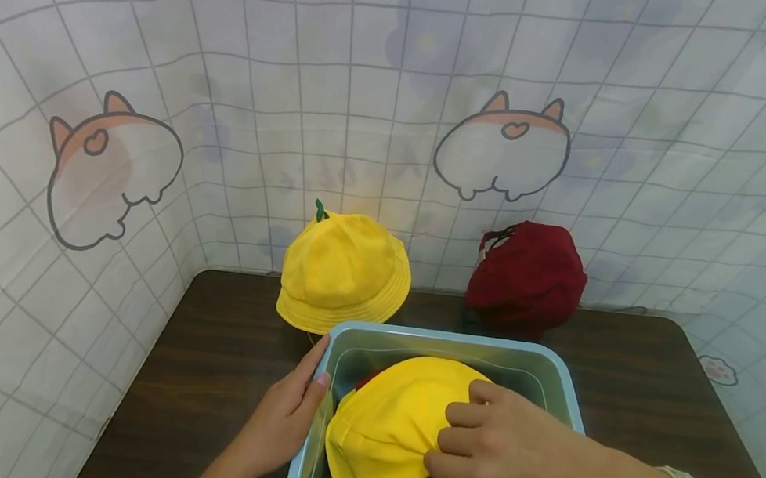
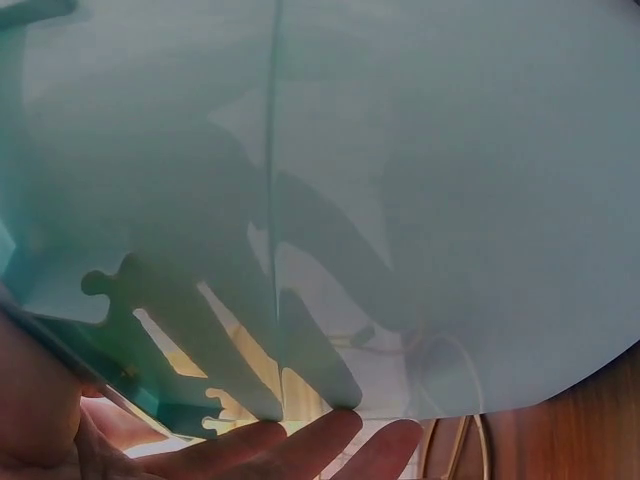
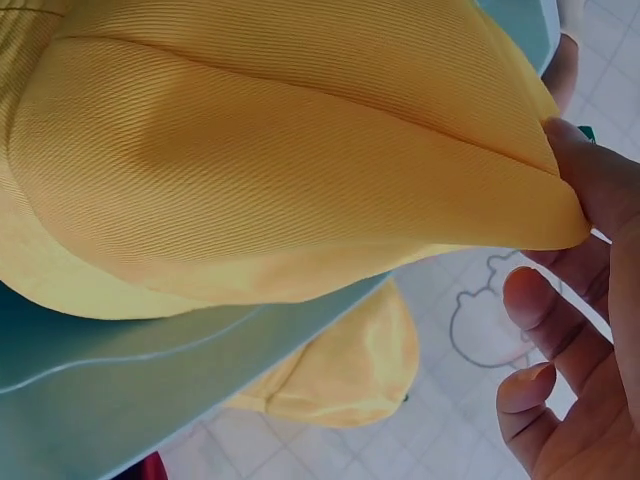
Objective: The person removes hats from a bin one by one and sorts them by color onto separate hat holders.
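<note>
Right grip [image 1: 494,445]: narrow, pinching the crown of the yellow hat [image 1: 389,433], which hangs below it at the bin [image 1: 443,336]. Left grip [image 1: 280,420]: holds bin's left rim, fingers along outer wall. Beyond left grip, second hat [image 1: 341,262]; beyond right, red hat [image 1: 531,276].

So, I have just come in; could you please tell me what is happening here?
A person's right grip pinches the crown of a yellow hat at the blue bin, while the left grip holds the bin's left rim. Whether the hat is lifted or resting on the contents is hard to tell. Behind the bin, a second yellow hat is on the left and a dark red cap on the right.
</note>
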`<state>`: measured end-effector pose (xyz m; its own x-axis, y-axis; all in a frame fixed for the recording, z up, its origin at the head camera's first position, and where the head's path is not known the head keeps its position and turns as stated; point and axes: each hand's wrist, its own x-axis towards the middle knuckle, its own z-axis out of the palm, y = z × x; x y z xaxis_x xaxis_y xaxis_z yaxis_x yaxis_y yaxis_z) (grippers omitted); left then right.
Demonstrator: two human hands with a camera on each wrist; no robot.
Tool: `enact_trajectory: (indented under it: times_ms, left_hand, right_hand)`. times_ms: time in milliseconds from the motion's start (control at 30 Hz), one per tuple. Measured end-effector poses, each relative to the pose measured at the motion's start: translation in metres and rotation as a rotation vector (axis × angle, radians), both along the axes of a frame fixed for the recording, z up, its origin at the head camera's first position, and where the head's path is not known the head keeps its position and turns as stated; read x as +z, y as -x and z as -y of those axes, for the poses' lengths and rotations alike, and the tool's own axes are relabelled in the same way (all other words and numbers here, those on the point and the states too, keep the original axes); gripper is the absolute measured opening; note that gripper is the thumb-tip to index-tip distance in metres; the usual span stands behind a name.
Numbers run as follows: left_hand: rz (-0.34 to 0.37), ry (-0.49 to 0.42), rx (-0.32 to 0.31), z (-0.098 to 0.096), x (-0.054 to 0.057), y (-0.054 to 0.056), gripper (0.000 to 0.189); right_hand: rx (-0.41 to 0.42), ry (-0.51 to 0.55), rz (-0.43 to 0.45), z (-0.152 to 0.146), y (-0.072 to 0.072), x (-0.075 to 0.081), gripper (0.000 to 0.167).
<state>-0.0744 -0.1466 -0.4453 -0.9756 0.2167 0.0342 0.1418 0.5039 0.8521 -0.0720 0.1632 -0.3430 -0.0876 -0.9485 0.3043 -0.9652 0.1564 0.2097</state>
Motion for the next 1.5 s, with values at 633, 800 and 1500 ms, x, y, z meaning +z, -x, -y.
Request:
enact_trajectory:
  times_ms: [633,800,1500]
  left_hand:
    - [0.002,0.017,0.000,-0.001,0.001,0.000,0.056]
    - [0.021,0.013,0.002,-0.001,0.001,0.000,0.057]
    - [0.005,0.015,-0.001,-0.002,0.003,0.001,0.056]
  right_hand:
    - [-0.074,0.052,0.010,-0.010,0.004,0.029,0.019]
    - [-0.057,0.090,-0.009,-0.011,0.008,0.035,0.018]
    - [-0.083,0.166,0.148,-0.015,0.028,0.065,0.019]
